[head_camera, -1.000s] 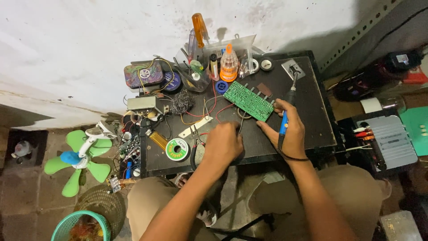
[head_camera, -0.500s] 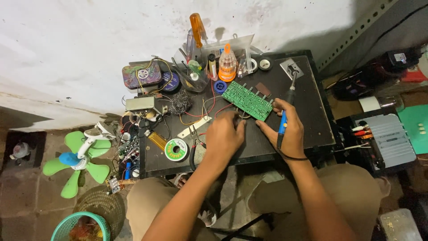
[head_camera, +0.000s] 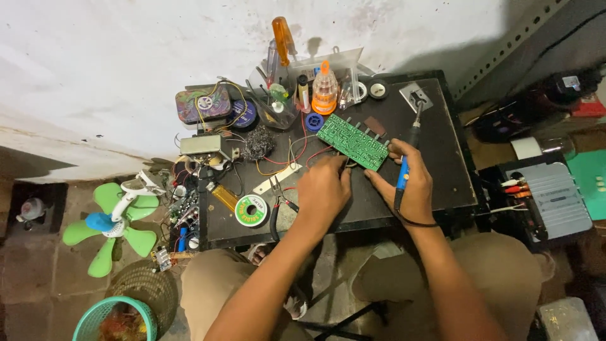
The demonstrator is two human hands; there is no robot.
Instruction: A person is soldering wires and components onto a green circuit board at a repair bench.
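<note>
Both my hands meet at the green circuit board (head_camera: 352, 141), which lies tilted near the middle of the black counter (head_camera: 442, 183). My left hand (head_camera: 323, 189) has its fingers curled down at the board's near edge, though I cannot tell whether they pinch it or only press it. My right hand (head_camera: 413, 186) has its fingers closed around the blue-handled soldering iron (head_camera: 407, 158), tip pointing away from me, beside the board's right end. Judging by the loose red and yellow wires (head_camera: 297, 155) trailing off the board, the wiring looks partly done, with joints left. Further out, a round solder spool (head_camera: 251, 211) with a green and yellow label lies to my left, an oval patterned tin (head_camera: 203, 104) sits by the wall, and an orange-capped clear bottle (head_camera: 324, 88) stands behind the board.
</note>
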